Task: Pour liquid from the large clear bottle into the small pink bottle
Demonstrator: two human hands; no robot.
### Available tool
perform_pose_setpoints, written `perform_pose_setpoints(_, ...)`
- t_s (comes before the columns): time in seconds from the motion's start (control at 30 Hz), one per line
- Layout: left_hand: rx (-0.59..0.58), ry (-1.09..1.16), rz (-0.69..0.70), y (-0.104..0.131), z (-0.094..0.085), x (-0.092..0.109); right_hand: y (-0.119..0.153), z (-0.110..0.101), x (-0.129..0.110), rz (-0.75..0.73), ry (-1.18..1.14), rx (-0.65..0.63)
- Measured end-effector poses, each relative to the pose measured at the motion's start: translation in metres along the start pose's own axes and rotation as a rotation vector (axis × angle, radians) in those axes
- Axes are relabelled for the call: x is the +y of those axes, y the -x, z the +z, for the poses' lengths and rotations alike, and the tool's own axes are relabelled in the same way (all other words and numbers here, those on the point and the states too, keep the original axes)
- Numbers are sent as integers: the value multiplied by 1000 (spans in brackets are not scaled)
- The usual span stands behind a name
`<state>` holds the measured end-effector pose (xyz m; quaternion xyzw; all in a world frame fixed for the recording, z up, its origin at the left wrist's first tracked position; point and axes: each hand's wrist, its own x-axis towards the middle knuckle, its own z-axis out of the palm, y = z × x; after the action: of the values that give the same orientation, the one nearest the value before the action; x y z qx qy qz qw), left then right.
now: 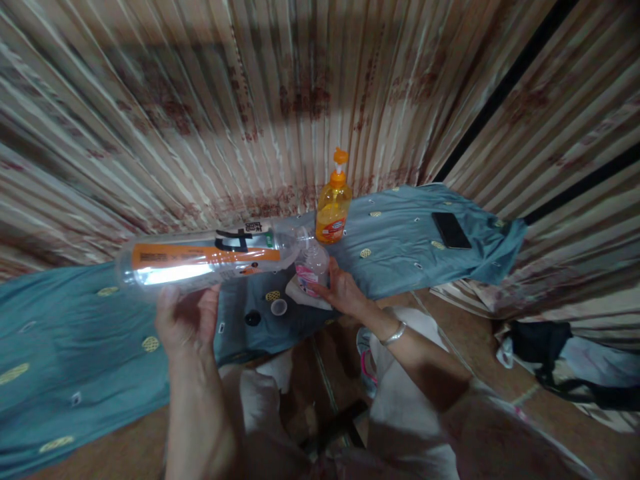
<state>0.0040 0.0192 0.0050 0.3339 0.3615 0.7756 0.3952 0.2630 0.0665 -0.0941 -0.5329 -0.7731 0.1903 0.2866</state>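
The head camera is looking forward and steeply down from above the person's legs (407, 400), facing the nearby blue cloth (393, 233); the curtain (275, 113) is filling twelve o'clock, its edges perhaps blurring.

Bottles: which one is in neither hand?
The orange pump bottle, upright on the blue-green cloth; the left hand holds the large clear bottle, the right hand the small clear bottle.

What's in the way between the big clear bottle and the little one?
Nothing that I can see. The left hand holds the big clear bottle sideways, its neck right by the top of the little bottle. The orange pump bottle stands just beyond, not between them.
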Motion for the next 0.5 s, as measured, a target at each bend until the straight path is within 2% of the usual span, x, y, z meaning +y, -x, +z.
perform_pose_setpoints(0.2, 51, 34, 30, 0, 1, -3, 2, 6, 4, -34, 42, 48)
perform_pose_setpoints(0.5, 62, 57, 41, 2, 5, -2, 0, 1, -3, -19, 65, 9)
